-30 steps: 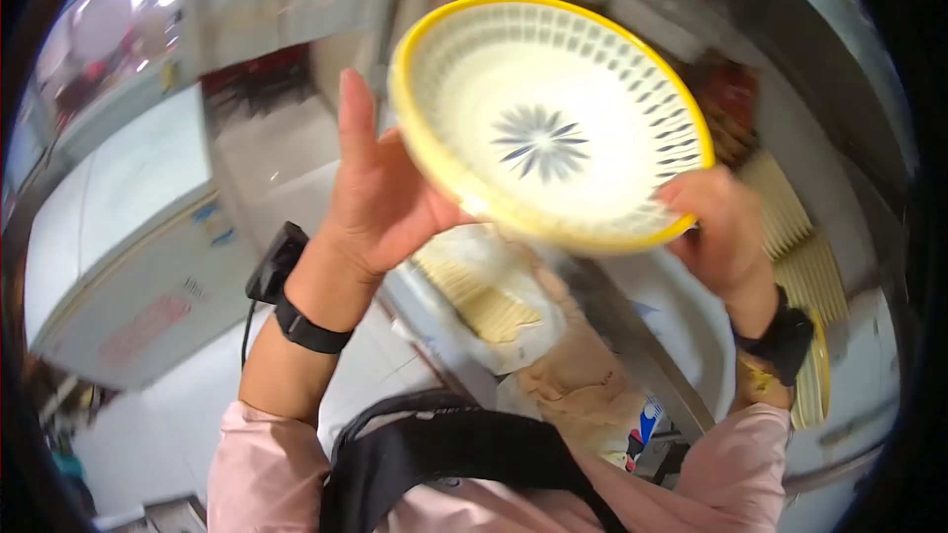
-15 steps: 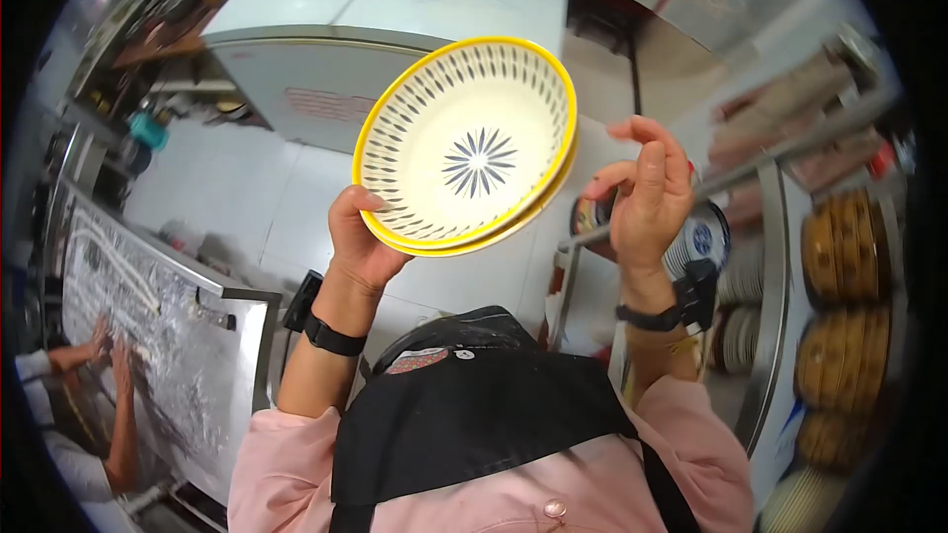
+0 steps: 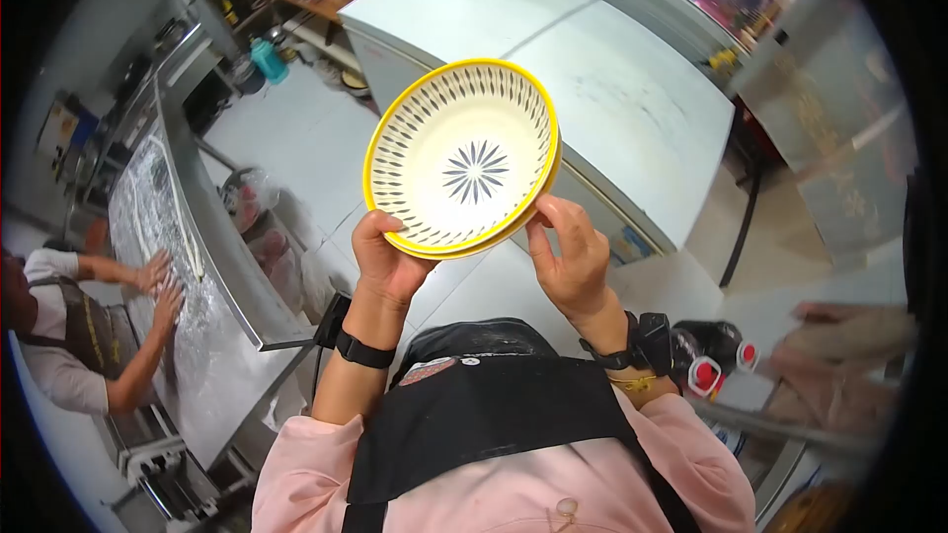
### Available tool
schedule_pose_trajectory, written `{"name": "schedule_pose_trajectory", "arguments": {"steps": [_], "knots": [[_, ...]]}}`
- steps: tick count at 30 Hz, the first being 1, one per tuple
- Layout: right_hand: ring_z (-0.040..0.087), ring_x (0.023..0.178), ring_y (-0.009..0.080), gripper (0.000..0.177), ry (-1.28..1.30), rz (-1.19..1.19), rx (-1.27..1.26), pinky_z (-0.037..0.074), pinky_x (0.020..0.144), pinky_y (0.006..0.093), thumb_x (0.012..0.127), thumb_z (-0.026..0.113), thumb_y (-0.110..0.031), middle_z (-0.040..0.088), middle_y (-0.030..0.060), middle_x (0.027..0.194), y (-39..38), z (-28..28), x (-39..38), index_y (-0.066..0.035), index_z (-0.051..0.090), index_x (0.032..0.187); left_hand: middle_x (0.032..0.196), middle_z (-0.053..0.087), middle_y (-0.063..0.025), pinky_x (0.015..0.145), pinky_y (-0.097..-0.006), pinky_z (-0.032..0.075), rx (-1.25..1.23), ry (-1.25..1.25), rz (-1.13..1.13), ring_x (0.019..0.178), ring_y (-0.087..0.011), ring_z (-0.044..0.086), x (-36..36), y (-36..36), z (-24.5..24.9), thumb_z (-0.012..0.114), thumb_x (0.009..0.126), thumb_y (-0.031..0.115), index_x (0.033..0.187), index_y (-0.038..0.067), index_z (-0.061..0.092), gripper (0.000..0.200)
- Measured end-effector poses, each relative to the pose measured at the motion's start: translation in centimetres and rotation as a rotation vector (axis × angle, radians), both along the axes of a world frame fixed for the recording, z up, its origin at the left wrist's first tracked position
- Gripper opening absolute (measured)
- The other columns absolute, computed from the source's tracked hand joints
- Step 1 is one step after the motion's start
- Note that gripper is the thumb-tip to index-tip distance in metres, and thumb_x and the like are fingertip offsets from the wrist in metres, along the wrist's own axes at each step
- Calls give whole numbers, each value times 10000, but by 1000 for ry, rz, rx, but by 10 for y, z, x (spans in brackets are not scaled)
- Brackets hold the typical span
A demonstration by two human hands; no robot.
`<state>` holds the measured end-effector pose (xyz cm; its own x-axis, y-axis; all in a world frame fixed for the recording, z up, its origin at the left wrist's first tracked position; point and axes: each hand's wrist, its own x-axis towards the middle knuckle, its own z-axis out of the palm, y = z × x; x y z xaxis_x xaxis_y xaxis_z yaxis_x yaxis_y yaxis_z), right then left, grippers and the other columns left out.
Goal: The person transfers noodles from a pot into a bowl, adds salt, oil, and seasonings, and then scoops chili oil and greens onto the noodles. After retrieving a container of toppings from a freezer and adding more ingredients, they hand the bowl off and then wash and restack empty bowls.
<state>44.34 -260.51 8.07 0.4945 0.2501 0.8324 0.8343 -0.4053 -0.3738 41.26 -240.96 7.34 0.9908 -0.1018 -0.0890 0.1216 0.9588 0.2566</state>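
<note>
A small stack of shallow bowls (image 3: 476,173) is held up in front of me. The top one is cream with a yellow rim, dark leaf-shaped marks around its wall and a dark starburst at its centre. A second yellow rim shows beneath it at the lower right. My left hand (image 3: 387,257) grips the lower left edge, thumb over the rim and the other fingers hidden underneath. At the lower right edge, my right hand (image 3: 571,257) is closed, with thumb and forefinger at the rim of the lower bowl.
A large white-topped cabinet (image 3: 533,39) stands ahead. On my left, a co-worker's hands (image 3: 163,286) rest on a metal worktable (image 3: 222,375) with dough strips. Capped dark bottles (image 3: 706,360) stand at right, near a metal shelf. A turquoise jug (image 3: 267,59) sits farther back.
My right hand has come in from the right and now touches the bowls' edge. My view has turned to the right, bringing more of the white cabinet into sight. The left hand keeps its grip.
</note>
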Motion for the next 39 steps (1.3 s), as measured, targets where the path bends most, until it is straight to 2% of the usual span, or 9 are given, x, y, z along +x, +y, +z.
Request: {"name": "schedule_pose_trajectory", "arguments": {"steps": [3,6,8,11,19,25,27,32,39], "knots": [[579,589,201,279,-39,228,-45,457,506,269,673,612,30,577,117,805,29,5,63,-7,537,939,1160,439,-211,893,-493,389,23,51,175,1061,-373,456,44,21,4,438,569,52,1185,-32,345,628],[565,571,172,152,278,599,111,431,465,244,745,582,-9,576,100,788,33,-18,72,-10,541,892,1167,430,-198,918,-482,362,-20,125,240,1074,-357,437,65,31,-12,436,569,59,1191,-34,334,637],[539,542,134,140,1174,700,616,400,434,214,836,518,-148,567,68,735,52,-39,109,-17,532,884,1167,433,-187,920,-461,369,90,148,407,1089,-341,429,81,55,-28,427,563,45,1195,-36,331,644],[509,494,112,279,1482,692,688,379,406,200,871,451,-283,548,44,663,110,-24,175,-14,514,908,1097,481,-167,928,-396,376,266,58,499,1050,-307,471,108,104,-48,462,546,14,1194,-31,330,664],[531,466,108,414,1611,725,-324,409,386,192,852,421,-389,576,71,691,275,-18,336,1,496,970,1178,410,-132,910,-320,357,918,51,885,1074,-211,432,208,237,-11,547,621,28,1266,6,239,715],[501,381,107,349,1607,848,-197,384,306,173,832,443,-268,575,107,707,377,-3,429,17,443,1035,1211,390,-128,916,-318,348,1128,116,1086,1079,-205,430,269,335,-19,526,752,68,1285,3,215,621],[498,378,107,341,1690,800,-127,382,307,175,826,444,-224,569,97,688,409,-5,447,9,409,1072,1197,408,-122,902,-325,368,671,205,1015,1069,-213,449,279,372,-39,482,787,75,1268,4,245,541],[492,375,107,389,1702,1027,-158,373,302,178,821,446,-204,558,94,662,518,-14,520,10,347,1130,1075,534,-130,841,-377,442,476,197,963,965,-240,540,332,465,-57,428,856,251,1146,11,429,376],[475,364,110,498,1451,1165,-337,362,318,195,823,475,-271,545,86,644,640,13,611,12,275,1181,1140,511,-103,851,-376,434,359,213,1016,1009,-245,518,442,563,-36,340,878,366,1166,33,433,449]]}}
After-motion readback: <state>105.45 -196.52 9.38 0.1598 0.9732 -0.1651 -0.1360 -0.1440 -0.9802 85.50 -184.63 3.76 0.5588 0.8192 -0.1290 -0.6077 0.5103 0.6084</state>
